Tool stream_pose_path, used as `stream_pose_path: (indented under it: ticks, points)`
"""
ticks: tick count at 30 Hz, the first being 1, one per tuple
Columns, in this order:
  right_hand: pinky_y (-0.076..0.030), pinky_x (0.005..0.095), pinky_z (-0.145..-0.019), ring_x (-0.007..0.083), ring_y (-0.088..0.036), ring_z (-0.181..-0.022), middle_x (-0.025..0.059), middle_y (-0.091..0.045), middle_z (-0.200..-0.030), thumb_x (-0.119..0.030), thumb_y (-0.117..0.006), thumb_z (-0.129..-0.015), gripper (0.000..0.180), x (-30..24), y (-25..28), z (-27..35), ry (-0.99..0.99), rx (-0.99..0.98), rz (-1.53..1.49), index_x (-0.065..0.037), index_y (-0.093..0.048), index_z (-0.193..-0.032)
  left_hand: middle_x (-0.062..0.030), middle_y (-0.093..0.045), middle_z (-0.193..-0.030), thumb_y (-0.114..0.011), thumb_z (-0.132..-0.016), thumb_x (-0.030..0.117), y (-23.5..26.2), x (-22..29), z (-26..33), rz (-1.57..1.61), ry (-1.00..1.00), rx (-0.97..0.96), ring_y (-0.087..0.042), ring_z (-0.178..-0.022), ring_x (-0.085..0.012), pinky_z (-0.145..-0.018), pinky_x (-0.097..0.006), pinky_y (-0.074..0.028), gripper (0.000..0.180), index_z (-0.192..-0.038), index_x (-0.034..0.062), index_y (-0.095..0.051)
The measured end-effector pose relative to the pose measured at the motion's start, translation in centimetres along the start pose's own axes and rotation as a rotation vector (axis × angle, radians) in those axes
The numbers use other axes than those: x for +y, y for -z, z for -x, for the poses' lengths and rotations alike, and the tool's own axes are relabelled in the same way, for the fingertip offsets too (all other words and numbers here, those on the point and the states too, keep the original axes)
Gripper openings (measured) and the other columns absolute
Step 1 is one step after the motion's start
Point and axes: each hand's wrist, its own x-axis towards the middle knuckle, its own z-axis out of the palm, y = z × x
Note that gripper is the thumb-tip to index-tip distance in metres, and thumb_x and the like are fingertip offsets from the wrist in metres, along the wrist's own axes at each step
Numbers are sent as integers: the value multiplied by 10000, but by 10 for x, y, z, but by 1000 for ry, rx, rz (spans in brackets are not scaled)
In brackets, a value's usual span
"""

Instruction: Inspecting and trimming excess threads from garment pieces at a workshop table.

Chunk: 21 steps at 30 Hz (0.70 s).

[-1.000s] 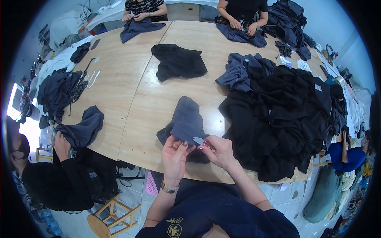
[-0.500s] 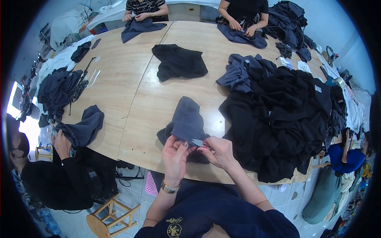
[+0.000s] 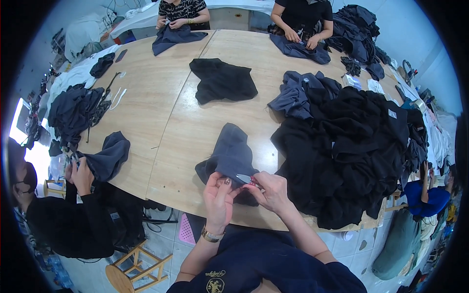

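A dark grey-blue garment lies on the table in front of me, its near edge drawn up toward my hands. My left hand pinches that edge between thumb and fingers. In my right hand is a pair of thread snips with silver blades and a red handle. The blades rest along the garment's edge, pointing left, close to my left fingertips. Whether they are cutting a thread is too small to tell. Part of the garment is hidden beneath my hands.
A large heap of black garments stands close on my right, grey garments behind it. One black garment lies flat farther back. Co-workers handle cloth across the table and at the left, one with a grey garment. A wooden stool stands lower left.
The view has shifted slightly, so everything sits a little lower. My hands keep their hold on the garment and snips. The left co-worker's hands have risen, a metal tool now showing there.
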Motion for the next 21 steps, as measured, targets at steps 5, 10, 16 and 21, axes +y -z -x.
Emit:
stream_pose_path:
  ticks: [5, 10, 16, 21]
  points:
    - [-403, 286, -449, 205, -549, -489, 71, -555, -639, -293, -685, -749, 279, -2, 1, -4, 2, 0, 2, -40, -570, -744, -111, -573, -1048, -473, -928, 123, 1, -3, 0, -57, -7, 23, -600, -936, -190, -776, -365, -524, 192, -1100, 40, -459]
    - [-403, 289, -451, 211, -547, -490, 72, -556, -643, -296, -683, -751, 281, -3, 3, -6, 7, -2, -14, -41, -568, -743, -104, -576, -1043, -479, -927, 120, 2, -5, 0, -63, -9, 29, -604, -923, -185, -770, -360, -525, 179, -1084, 35, -470]
    - [-404, 297, -451, 216, -557, -492, 91, -550, -638, -263, -680, -763, 258, -5, 3, -6, 17, -48, -4, -35, -562, -743, -103, -578, -1045, -485, -920, 101, 0, -4, 1, -71, -7, 10, -605, -919, -186, -785, -364, -524, 165, -1070, 33, -478]
    - [-391, 230, -506, 57, -501, -558, 22, -516, -615, -168, -593, -858, 168, 3, -5, 0, -449, 108, -634, -10, -539, -845, -85, -584, -1021, -479, -914, 71, -7, 0, 0, 69, 98, 63, -582, -952, -187, -823, -410, -506, 158, -1062, 20, -499]
